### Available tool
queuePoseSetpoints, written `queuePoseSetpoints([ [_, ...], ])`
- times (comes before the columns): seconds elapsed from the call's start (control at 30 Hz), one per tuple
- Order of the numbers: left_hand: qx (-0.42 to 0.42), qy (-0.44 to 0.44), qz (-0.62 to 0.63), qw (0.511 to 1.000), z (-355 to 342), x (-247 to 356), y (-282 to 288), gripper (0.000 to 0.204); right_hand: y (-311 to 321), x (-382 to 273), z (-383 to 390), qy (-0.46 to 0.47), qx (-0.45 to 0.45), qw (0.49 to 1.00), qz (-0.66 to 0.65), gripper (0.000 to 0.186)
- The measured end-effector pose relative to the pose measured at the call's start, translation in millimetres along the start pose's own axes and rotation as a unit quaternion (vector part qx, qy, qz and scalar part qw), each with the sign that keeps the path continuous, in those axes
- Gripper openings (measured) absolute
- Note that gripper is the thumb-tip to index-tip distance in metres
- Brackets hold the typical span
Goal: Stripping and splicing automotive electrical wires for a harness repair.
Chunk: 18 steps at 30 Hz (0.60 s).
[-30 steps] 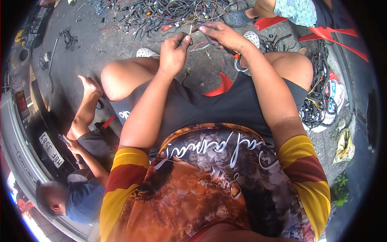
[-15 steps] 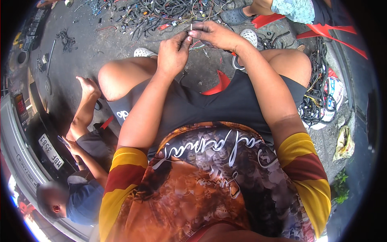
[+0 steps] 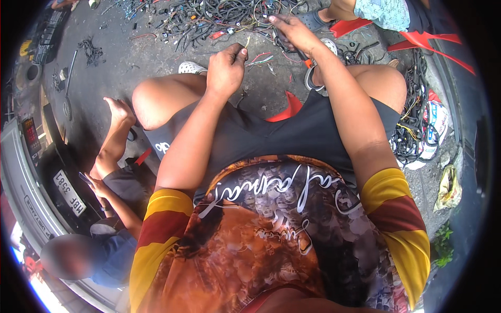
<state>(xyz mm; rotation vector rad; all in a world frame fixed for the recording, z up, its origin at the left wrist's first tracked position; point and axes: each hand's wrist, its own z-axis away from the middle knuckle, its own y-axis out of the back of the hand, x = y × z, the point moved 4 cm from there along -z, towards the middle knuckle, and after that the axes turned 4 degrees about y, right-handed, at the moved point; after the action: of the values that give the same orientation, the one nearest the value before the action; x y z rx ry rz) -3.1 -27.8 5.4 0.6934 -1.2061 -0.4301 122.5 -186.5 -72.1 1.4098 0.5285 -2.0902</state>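
My left hand (image 3: 227,68) is closed in a pinch above the ground between my knees. A short pale yellow wire (image 3: 247,41) sticks up from its fingertips. My right hand (image 3: 295,37) is farther up and to the right, its fingers curled round a dark tool with an orange end (image 3: 308,63); the hand hides most of it, so its kind is unclear. Its thumb and forefinger reach to the edge of a tangled heap of wires (image 3: 209,21). Loose cut wires in green, white and red (image 3: 260,60) lie on the ground between my hands.
Red plastic pieces (image 3: 287,108) lie before me and at the upper right. More cable bundles (image 3: 412,125) lie beside my right knee. Another person (image 3: 112,255) sits at the left by a vehicle; a second person's leg and clog (image 3: 309,21) are at the upper right.
My hands were together and are now apart. The right has moved up and right toward the wire heap, while the left stays nearly in place with the pale wire.
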Motion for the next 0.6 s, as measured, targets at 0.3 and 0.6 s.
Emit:
queuePoseSetpoints([
  [0.3, 0.009, -0.013, -0.001, 1.0, -3.7, 8.7, -4.2, 0.02, -42.5, -26.9, 38.1, -0.023, -0.17, 0.978, -0.117, 0.041],
  [0.6, 0.035, -0.054, -0.071, 0.995, -0.6, 12.3, -4.6, 0.017, -44.1, -26.4, 29.3, 0.018, -0.167, 0.984, -0.064, 0.033],
])
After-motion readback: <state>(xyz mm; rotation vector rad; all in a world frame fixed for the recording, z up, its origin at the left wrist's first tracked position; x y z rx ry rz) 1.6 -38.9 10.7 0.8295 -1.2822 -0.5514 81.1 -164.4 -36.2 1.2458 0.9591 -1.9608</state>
